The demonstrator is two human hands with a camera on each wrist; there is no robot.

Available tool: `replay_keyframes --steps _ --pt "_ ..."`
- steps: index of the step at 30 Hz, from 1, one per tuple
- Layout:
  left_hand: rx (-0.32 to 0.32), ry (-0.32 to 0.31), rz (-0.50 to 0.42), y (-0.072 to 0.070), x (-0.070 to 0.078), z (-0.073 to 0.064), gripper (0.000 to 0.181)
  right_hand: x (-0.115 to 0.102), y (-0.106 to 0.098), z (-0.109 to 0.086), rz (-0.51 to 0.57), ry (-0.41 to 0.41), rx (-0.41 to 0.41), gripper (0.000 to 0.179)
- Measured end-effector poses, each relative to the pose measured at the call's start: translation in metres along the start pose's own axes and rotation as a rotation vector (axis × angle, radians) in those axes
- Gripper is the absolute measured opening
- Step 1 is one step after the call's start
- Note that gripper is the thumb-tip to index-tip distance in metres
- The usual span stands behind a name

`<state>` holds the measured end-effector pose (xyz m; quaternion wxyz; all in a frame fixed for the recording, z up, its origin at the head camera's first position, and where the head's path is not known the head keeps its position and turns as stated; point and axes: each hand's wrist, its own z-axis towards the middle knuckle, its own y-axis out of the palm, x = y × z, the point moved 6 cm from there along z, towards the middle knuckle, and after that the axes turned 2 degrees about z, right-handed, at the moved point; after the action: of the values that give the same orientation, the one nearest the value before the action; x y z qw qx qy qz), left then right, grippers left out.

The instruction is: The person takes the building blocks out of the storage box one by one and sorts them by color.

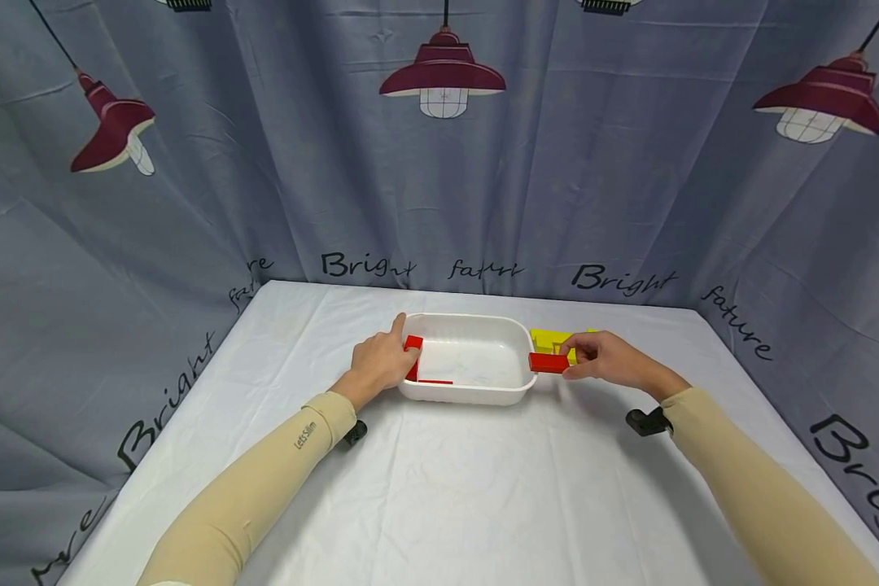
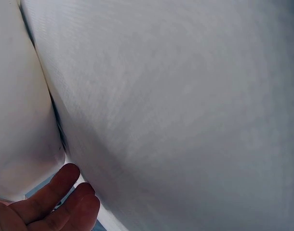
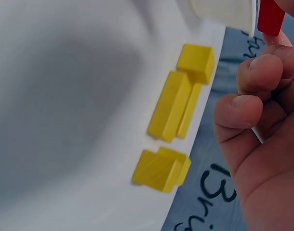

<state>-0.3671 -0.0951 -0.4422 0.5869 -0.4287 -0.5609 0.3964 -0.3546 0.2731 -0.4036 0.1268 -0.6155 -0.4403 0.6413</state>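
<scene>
A white plastic basin (image 1: 476, 397) stands near the back of the table. My left hand (image 1: 379, 358) holds its left rim, thumb over the inside; in the left wrist view the fingers (image 2: 46, 199) lie along the outer wall. Between the thumb and fingertips of my right hand (image 1: 606, 358) is a red block (image 1: 548, 363), level with the basin's right rim. The right wrist view shows that red block (image 3: 271, 17) at the top right corner. Inside the basin, a red block (image 1: 413, 370) lies along the left wall, partly hidden by the thumb, and a thin red strip (image 1: 435, 382) shows above the front rim.
Several yellow blocks (image 3: 168, 108) lie on the white tablecloth (image 1: 476, 488) to the right of the basin, partly behind my right hand in the head view. A grey curtain (image 1: 454, 187) with printed lamps hangs behind the table's back edge.
</scene>
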Motion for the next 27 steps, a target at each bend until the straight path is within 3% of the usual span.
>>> replay_keyframes --steps 16,27 --pt "0.008 0.005 0.004 -0.002 0.002 -0.001 0.072 0.041 -0.004 -0.012 -0.006 0.106 0.035 0.042" --pt "-0.005 0.009 0.009 0.001 0.001 0.0 0.072 0.056 0.008 -0.003 -0.027 0.073 -0.012 0.033"
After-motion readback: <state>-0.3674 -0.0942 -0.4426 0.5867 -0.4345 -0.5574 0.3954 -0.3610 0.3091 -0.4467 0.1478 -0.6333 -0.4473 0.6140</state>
